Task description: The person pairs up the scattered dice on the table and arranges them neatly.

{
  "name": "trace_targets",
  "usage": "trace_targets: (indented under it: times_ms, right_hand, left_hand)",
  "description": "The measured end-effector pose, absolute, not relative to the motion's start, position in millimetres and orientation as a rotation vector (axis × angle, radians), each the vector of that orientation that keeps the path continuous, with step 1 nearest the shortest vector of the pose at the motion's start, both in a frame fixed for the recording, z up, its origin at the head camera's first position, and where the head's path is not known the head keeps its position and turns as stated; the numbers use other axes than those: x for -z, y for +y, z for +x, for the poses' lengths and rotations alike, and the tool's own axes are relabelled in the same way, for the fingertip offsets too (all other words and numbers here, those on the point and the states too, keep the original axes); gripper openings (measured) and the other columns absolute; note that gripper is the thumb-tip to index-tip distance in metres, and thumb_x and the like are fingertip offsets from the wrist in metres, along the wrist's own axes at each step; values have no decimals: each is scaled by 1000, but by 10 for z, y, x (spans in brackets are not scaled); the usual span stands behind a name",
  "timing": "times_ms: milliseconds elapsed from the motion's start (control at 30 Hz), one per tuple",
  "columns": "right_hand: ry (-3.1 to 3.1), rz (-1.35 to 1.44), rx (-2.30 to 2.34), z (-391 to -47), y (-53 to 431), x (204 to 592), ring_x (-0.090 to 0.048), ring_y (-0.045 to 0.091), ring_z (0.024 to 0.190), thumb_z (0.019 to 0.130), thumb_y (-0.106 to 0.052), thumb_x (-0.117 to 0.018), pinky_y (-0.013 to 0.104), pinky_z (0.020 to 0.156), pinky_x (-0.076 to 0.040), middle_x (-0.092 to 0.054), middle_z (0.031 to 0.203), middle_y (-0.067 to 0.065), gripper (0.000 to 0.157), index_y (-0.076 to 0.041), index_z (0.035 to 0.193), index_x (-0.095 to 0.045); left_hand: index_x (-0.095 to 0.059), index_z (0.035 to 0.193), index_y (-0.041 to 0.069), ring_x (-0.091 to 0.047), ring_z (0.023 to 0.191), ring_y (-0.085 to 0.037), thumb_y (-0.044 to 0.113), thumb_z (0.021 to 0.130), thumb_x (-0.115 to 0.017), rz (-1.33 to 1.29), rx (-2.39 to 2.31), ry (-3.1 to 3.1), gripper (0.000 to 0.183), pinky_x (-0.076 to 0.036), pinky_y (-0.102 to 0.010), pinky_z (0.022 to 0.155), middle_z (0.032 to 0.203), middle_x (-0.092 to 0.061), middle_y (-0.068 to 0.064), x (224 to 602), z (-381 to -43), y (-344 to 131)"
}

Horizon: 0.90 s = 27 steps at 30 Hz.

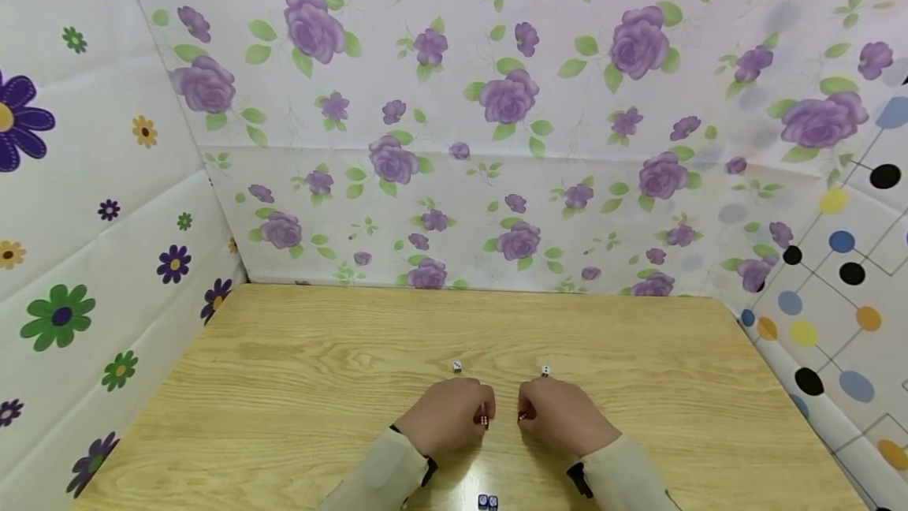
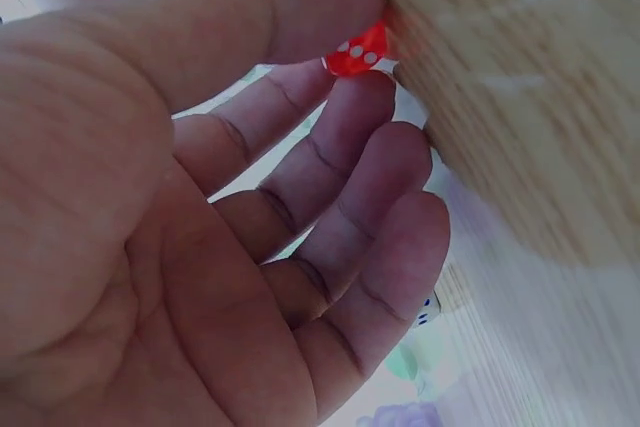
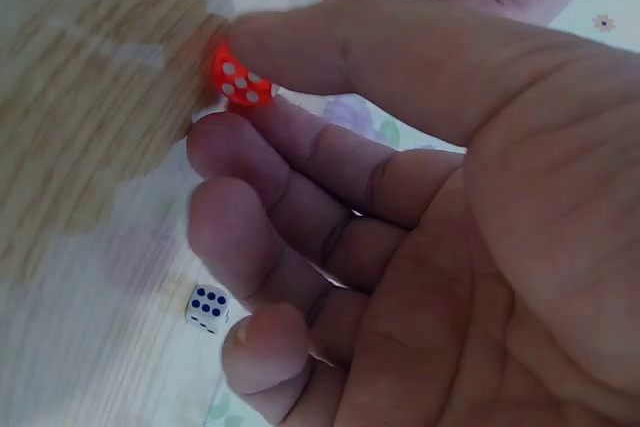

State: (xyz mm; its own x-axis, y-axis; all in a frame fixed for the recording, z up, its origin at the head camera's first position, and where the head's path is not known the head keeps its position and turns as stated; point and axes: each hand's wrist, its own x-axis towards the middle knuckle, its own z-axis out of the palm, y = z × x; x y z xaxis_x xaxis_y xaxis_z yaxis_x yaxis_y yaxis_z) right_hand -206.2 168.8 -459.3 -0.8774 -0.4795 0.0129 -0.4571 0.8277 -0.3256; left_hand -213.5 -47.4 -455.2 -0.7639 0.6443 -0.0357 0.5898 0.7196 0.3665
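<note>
Between thumb and fingers my left hand [image 1: 454, 415] pinches a red die [image 2: 358, 51] with white pips, low over the wooden table. A second red die [image 3: 240, 79] is pinched the same way by my right hand [image 1: 567, 416]. The two hands face each other with a gap between them. Just beyond the left hand lies a white die [image 1: 457, 367]; another white die [image 1: 545, 371] lies just past the right hand, its dark blue pips showing in the right wrist view. Fingertips partly cover both red dice.
Two dark blue dice [image 1: 488, 501] sit side by side at the table's near edge, between the forearms. The wood-grain table [image 1: 319, 353] meets a flowered cloth wall [image 1: 454, 101] at the back, with patterned cloth on both sides.
</note>
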Motion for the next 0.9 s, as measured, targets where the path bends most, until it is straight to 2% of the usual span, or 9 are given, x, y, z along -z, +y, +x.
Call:
trace_targets:
  times_ms: [167, 500, 900]
  right_hand:
    - [2929, -749, 502, -2059, 1708, 4573, -52, 4, 64, 82, -10, -82, 31, 60, -47, -59, 73, -11, 18, -17, 79, -66]
    - [2915, -796, 524, -2052, 1714, 4569, -53, 3, 65, 85, -9, -81, 30, 61, -49, -60, 75, -12, 18, -18, 80, -66]
    - [2850, -899, 550, -2074, 1632, 4619, -49, 0, 65, 86, -10, -80, 26, 62, -46, -61, 76, -14, 14, -19, 82, -69]
  left_hand:
    - [-69, 109, 16, -52, 71, -2, 13, 92, -76, 941, -564, 2722, 19, -48, -23, 69, 85, -63, 11, 4550, -2149, -492]
    - [-65, 86, 19, -49, 66, -2, 17, 85, -80, 919, -579, 2757, 15, -45, -22, 64, 75, -55, 15, 4590, -2173, -540]
    - [-64, 82, 22, -50, 65, -2, 18, 88, -80, 925, -542, 2761, 17, -45, -22, 63, 74, -55, 16, 4590, -2167, -534]
